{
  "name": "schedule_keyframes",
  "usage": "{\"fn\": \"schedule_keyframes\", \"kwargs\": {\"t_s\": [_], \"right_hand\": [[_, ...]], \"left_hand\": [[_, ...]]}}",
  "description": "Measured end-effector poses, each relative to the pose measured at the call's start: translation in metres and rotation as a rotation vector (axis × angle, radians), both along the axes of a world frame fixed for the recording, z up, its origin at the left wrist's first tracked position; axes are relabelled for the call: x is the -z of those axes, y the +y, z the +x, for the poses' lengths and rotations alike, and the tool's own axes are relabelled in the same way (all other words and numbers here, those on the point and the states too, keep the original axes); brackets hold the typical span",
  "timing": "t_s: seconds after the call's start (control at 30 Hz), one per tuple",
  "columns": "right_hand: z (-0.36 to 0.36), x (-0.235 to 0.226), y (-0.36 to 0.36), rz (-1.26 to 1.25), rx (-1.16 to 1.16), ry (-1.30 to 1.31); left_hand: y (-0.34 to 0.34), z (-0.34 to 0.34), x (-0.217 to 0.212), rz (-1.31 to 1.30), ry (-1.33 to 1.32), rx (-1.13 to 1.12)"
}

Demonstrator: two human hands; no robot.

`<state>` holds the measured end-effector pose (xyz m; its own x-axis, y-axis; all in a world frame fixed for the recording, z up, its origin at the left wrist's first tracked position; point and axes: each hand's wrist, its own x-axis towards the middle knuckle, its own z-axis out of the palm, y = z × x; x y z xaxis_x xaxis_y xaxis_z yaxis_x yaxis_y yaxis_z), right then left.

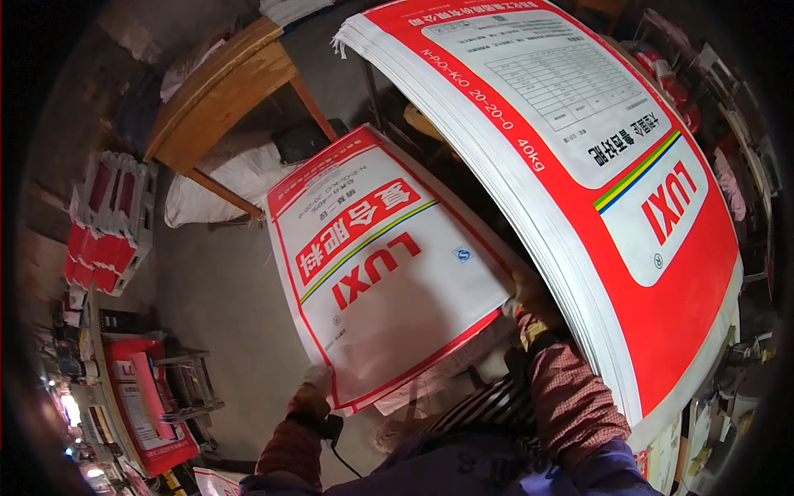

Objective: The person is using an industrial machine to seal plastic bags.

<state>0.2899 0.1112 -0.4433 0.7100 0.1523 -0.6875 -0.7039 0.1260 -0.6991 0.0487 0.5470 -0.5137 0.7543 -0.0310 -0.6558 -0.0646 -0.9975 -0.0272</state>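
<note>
A flat white woven sack (389, 331) with red borders and a yellow, green and blue stripe stretches out in front of me. At its near left corner my left hand (309, 392) is closed on the edge. My right hand (528, 302) grips the near right corner, close beside a tall stack of similar red and white sacks (686, 331); its fingertips are partly hidden. The held sack's far end reaches toward a wooden table's legs.
A wooden table (211, 87) stands at the far left, with a white bundle (223, 192) beneath it. Folded red and white sacks (107, 219) are piled at the left. Below them is a metal frame (192, 376) beside a red sack (157, 450). A dark cable (343, 461) hangs near my left wrist.
</note>
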Motion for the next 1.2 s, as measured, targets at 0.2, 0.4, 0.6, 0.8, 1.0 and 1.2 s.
{"fn": "schedule_keyframes", "kwargs": {"t_s": [0.2,0.4,0.6,0.8,1.0,1.2], "right_hand": [[0.01,-0.04,0.037,-0.181,-0.201,-0.189],[-0.055,-0.077,0.01,-0.573,-0.18,-0.327],[-0.143,-0.218,-0.04,0.518,-0.566,-0.39],[-0.197,-0.262,-0.16,0.22,0.417,-1.02],[-0.23,-0.227,-0.242,0.551,1.585,-0.714],[-0.248,-0.227,-0.253,0.506,1.547,-0.741]], "left_hand": [[0.028,-0.032,0.049,0.046,-0.02,-0.188],[-0.018,0.05,0.008,0.372,-0.233,-0.954],[-0.166,0.133,-0.146,-0.846,-0.896,-0.424],[-0.405,0.145,-0.299,-1.315,-0.809,0.308],[-0.543,0.099,-0.332,-0.957,-0.637,0.856],[-0.598,0.111,-0.308,-0.788,-0.555,0.895]]}}
